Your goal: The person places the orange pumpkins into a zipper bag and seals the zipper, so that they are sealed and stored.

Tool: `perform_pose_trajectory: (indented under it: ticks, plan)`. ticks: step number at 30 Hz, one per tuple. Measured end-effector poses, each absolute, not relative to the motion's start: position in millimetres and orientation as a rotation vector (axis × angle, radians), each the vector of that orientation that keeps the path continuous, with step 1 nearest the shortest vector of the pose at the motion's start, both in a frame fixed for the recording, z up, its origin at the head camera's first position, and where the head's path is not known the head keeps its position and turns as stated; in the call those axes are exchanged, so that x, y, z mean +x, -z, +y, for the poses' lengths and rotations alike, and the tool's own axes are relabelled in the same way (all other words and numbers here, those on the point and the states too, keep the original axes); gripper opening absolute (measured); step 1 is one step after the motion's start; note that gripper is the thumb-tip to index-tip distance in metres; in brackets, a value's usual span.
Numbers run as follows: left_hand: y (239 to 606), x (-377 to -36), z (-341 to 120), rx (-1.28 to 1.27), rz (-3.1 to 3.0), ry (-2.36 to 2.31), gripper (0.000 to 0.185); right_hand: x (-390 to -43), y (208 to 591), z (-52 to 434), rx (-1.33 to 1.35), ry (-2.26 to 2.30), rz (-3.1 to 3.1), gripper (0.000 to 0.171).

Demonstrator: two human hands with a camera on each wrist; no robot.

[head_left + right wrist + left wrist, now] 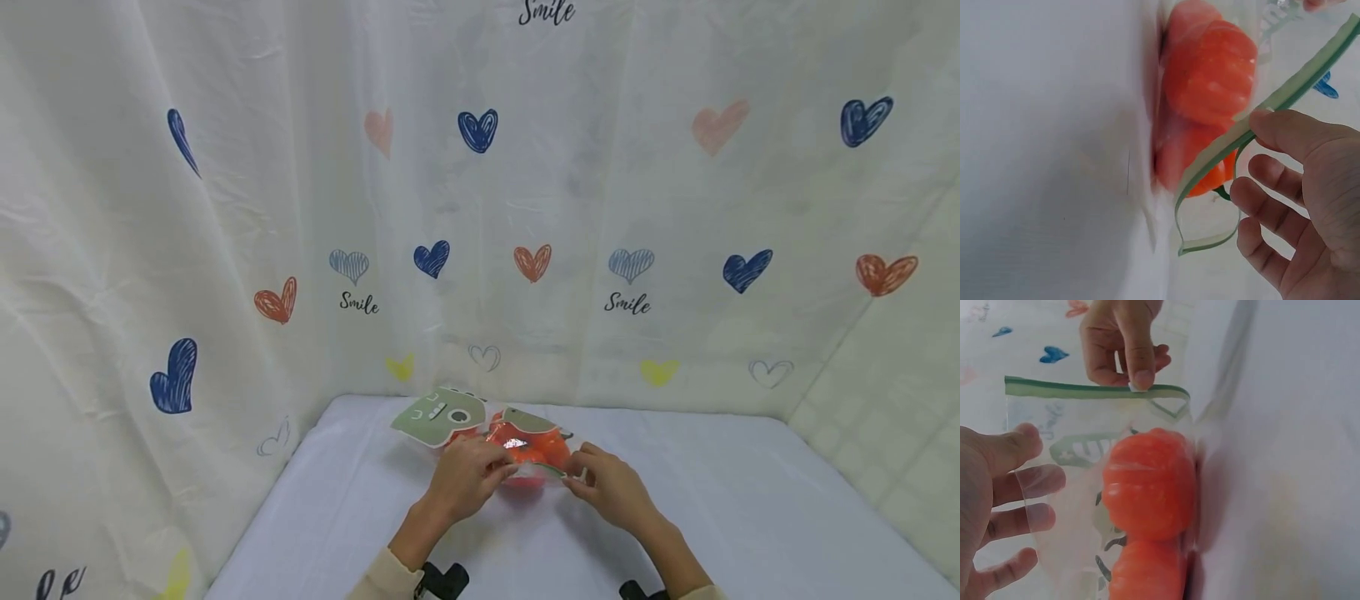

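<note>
Clear plastic zip bag (525,462) with a green seal strip and green printed pattern lies near the far edge of the bench (750,500), which is draped in white cloth. Inside it we see two orange, ribbed, pumpkin-shaped soft pieces (1150,484), one against the other, pressed to one side of the bag. The green seal strip (1285,97) is partly parted at the end by our right hand, forming a loop there.

Our left hand (467,479) grips the bag at its near end: thumb on top of the film, fingers (1029,519) curled beneath and showing through the plastic. Our right hand (611,487) pinches the green seal strip between thumb and forefinger at the opposite end; remaining fingers are loosely curled below the strip.

Just behind the bag, touching it or nearly so, lies a pale green flat card-like piece (438,414) with white shapes on it. A white curtain (525,208) printed with hearts hangs behind the bench.
</note>
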State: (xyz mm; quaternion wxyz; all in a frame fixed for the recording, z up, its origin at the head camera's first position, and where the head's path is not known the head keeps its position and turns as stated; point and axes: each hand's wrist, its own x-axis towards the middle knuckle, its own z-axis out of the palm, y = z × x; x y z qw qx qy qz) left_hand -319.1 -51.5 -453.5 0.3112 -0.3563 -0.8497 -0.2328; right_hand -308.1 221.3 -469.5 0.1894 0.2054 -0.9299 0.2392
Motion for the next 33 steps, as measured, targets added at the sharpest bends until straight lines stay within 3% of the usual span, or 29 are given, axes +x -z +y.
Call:
perform_pose_trajectory:
  ticks: [33]
  plan:
    - [443.2, -321.6, -64.3, -0.865, -2.243, 0.715, 0.011, -314.5, 473.5, 229.3, 0.358, -0.67, -2.715, 0.014]
